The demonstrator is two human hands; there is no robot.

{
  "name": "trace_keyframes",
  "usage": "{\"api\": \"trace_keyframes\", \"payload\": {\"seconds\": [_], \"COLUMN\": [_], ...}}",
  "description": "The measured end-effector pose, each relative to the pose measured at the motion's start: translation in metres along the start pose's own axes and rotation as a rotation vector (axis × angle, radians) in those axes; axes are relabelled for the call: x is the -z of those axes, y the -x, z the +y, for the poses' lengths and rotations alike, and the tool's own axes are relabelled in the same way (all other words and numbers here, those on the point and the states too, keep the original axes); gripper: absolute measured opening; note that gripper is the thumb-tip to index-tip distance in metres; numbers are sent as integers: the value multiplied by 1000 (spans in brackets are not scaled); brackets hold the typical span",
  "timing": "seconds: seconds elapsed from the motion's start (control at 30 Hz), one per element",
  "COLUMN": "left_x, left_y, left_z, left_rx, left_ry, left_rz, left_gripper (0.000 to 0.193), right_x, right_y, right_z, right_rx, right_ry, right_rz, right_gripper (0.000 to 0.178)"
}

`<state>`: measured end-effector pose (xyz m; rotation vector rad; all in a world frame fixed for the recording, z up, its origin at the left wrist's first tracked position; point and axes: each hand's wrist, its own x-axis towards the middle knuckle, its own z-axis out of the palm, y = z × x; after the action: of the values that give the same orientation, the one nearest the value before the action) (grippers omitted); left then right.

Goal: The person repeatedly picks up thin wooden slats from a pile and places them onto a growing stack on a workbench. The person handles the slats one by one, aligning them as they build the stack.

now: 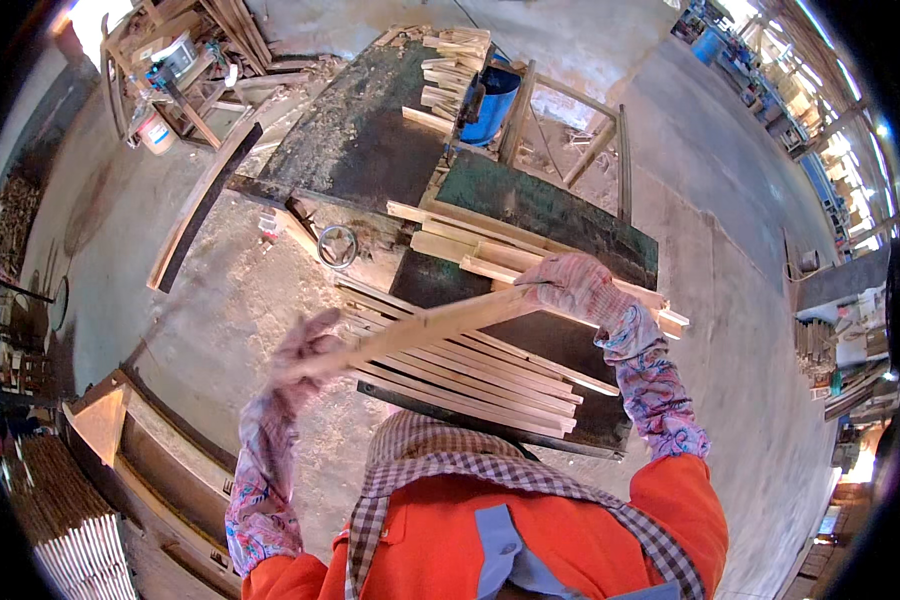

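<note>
A long pale wooden strip (430, 325) slants across in front of me, raised above the table. My right hand (575, 285), in a knitted work glove, is closed around its far right end. At its lower left end is my left hand (308, 345), also gloved, holding the strip between thumb and fingers; motion blurs these fingers. Beneath the strip, a row of similar thin strips (470, 375) lies side by side on the dark tabletop (600, 415). Just beyond my right hand, more boards (500, 255) rest along the machine table.
The sawdust-covered dark machine table (360, 130) stands ahead, with a handwheel (337, 246) at its side. A blue bucket (490, 105) sits beside a pile of short wood pieces (455, 70). To the left are a leaning board (195, 215) and a wooden frame (160, 450).
</note>
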<state>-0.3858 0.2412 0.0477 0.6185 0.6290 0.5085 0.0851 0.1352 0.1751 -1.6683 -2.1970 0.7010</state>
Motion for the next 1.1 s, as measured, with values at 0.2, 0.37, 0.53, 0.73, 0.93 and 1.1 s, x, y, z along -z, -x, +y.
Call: {"api": "trace_keyframes", "payload": {"seconds": [0.2,0.37,0.53,0.73,0.93,1.1], "left_x": [32,15,-25,-68,-57,-23], "left_y": [36,39,25,5,-39,-47], "left_z": [-9,-54,-58,-17,21,36], "left_rx": [-357,-389,-325,-313,-359,-463], "left_ry": [441,462,293,-50,-227,-24], "left_rz": [51,82,171,241,420,403], "left_gripper": [61,60,65,80,71,66], "right_x": [-62,-92,-151,-178,-189,-205], "right_y": [18,-22,-88,-164,-203,-217], "right_z": [29,-44,-71,-73,-156,-143], "right_rx": [-323,-275,-445,-535,-557,-442], "right_ry": [-1029,-916,-1448,-1480,-1700,-1466], "right_rz": [155,-23,114,275,214,356], "right_gripper": [50,55,58,57,57,49]}}
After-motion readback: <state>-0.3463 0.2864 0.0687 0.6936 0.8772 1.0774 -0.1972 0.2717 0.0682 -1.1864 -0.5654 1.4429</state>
